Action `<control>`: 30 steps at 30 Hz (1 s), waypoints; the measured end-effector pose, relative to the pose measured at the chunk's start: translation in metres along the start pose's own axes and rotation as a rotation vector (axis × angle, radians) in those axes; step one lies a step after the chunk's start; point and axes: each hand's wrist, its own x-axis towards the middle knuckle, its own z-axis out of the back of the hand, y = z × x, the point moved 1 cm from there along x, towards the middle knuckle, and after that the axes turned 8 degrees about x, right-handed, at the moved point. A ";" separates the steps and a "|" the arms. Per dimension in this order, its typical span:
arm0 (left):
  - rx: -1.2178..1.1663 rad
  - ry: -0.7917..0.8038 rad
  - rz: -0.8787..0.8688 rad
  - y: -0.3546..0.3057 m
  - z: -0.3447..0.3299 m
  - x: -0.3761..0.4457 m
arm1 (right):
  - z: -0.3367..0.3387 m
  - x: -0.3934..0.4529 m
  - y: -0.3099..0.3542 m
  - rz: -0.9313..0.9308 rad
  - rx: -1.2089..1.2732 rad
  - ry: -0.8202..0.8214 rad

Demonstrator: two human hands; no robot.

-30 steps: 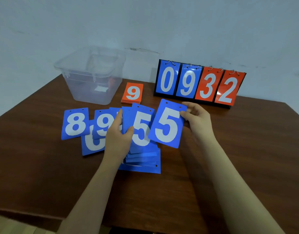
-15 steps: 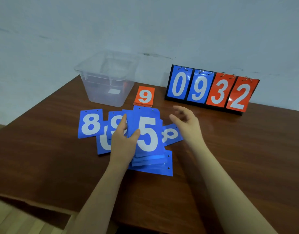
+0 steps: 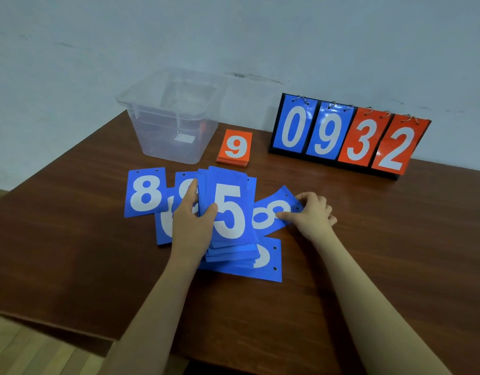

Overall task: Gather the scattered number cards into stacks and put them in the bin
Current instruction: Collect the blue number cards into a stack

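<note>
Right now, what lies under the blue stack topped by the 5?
Under the stack that the left hand holds, a blue card lies flat on the table, its corner and part of a white digit showing. The rest is covered.

We see a blue card stack (image 3: 230, 212) topped by a 5, loose blue cards (image 3: 145, 192) fanned around it. An orange stack (image 3: 235, 147) lies beside the clear bin (image 3: 168, 117)

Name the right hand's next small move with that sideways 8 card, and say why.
Probably lift the sideways 8 card onto the stack topped by 5: the right hand already pinches its edge, and the left hand holds that stack.
</note>
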 end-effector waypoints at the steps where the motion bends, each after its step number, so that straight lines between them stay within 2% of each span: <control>1: 0.007 0.001 -0.004 0.000 0.000 0.000 | -0.001 0.000 -0.002 0.030 0.057 -0.013; 5: 0.019 0.003 -0.023 0.000 0.001 0.001 | 0.001 -0.006 -0.009 0.154 0.364 0.006; 9: 0.042 0.019 -0.086 -0.004 -0.001 -0.003 | 0.016 -0.018 -0.008 0.218 0.663 -0.055; 17: 0.065 0.075 -0.241 -0.006 -0.002 -0.009 | 0.067 -0.050 0.020 0.366 0.965 -0.226; 20: 0.049 0.087 -0.263 -0.008 -0.004 -0.012 | 0.076 -0.055 0.029 0.350 1.029 -0.153; 25: -0.029 0.149 -0.236 -0.020 -0.009 -0.029 | 0.061 -0.064 0.041 0.396 0.878 0.033; 30: -0.089 0.161 -0.168 -0.022 -0.008 -0.041 | 0.019 -0.063 0.041 0.419 0.663 -0.001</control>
